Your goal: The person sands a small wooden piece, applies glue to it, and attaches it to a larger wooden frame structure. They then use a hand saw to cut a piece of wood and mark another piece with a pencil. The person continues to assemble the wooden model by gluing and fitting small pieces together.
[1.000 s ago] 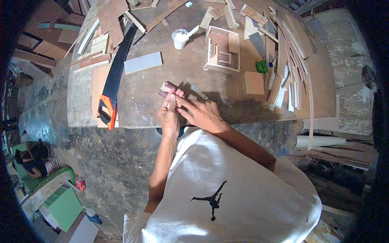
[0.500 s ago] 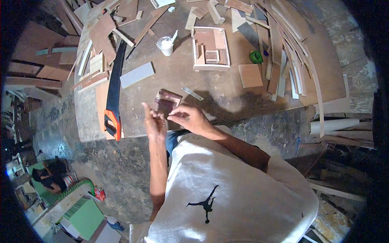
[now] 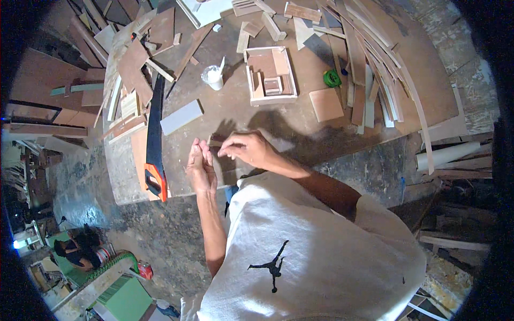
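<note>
Both my hands are raised close together over the near edge of the worktable (image 3: 187, 147). My left hand (image 3: 201, 170) has its palm turned up, its fingers half bent and apart from the other hand; nothing shows in it. My right hand (image 3: 249, 148) reaches across from the right, fingertips drawn together in a pinch, and whatever they hold, if anything, is too small to make out. Just behind the fingers, a light wood strip (image 3: 216, 142) shows on the table, mostly covered by hands and shadow. Farther back stands a shallow wooden box (image 3: 272, 100) with small compartments.
A handsaw (image 3: 154, 136) with an orange handle lies at left, beside a grey-white block (image 3: 182, 116). Behind are a white cup (image 3: 213, 81) with a stirring stick, a green tape measure (image 3: 332, 78) and a square board (image 3: 325, 105). Wood strips (image 3: 383, 69) pile up at right.
My right hand has shifted slightly left and up, over the small wooden piece and metal strip that showed before. My left hand's raised finger has bent in. The whole view has tilted a little.
</note>
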`<state>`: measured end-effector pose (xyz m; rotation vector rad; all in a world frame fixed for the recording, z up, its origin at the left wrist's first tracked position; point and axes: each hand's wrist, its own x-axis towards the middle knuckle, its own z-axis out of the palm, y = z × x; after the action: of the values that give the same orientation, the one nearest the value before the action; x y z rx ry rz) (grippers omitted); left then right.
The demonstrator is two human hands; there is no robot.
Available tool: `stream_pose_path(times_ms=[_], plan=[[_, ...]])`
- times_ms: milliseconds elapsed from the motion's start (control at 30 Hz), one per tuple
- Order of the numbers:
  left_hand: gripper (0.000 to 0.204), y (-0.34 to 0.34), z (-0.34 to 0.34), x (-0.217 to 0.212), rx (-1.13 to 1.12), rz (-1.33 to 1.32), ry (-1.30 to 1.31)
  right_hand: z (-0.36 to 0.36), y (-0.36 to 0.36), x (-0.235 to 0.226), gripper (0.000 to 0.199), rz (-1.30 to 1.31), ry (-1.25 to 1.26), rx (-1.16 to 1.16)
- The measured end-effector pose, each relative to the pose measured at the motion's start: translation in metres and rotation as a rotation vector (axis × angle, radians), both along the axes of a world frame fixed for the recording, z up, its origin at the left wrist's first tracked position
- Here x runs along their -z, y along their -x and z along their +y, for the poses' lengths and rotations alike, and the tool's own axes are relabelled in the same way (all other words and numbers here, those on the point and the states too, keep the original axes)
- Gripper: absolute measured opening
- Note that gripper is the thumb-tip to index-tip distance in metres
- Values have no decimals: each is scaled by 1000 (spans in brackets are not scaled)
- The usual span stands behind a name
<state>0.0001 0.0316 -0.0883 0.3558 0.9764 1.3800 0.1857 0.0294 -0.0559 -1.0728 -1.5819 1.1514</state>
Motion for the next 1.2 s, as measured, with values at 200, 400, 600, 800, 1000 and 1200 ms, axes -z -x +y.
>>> stream_pose_path(times_ms=[200,400,600,800,1000,1200], plan=[[32,20,-17,-8,-123,95,-69,-2,-11,21,15,-25,318,256],[33,58,-20,-23,-289,27,-98,-23,-12,21,14,148,264,140],[33,52,-51,-22,-215,-40,-57,-46,16,36,10,208,221,-23],[36,41,-84,-11,-162,7,-27,-66,43,22,12,110,184,-157],[36,48,-87,-9,-136,49,-20,-64,29,31,17,23,96,93],[31,23,-67,-17,-81,134,66,-58,-23,51,17,303,341,226]])
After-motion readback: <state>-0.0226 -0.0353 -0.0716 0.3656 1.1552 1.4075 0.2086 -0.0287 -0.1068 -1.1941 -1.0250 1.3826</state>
